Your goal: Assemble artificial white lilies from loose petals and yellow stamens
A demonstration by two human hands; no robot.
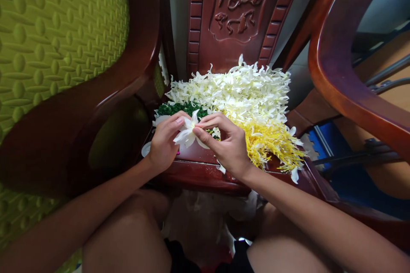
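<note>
A white flower (188, 133) with spread petals is between my two hands, above the front of a dark red wooden seat (198, 175). My left hand (166, 138) holds it from the left, thumb on top. From the right, my right hand (226, 138) pinches at the flower's centre with thumb and fingertips. Behind my hands lies a large pile of white flowers (237, 89), with a heap of yellow strands (272, 145) at its front right. Dark green pieces (182, 109) lie behind my left hand.
A carved wooden chair back (238, 13) rises behind the pile. Curved wooden armrests (333, 64) stand on both sides. Yellow-green textured matting (57, 30) covers the left. A small white round lid (145, 149) sits left of my left hand.
</note>
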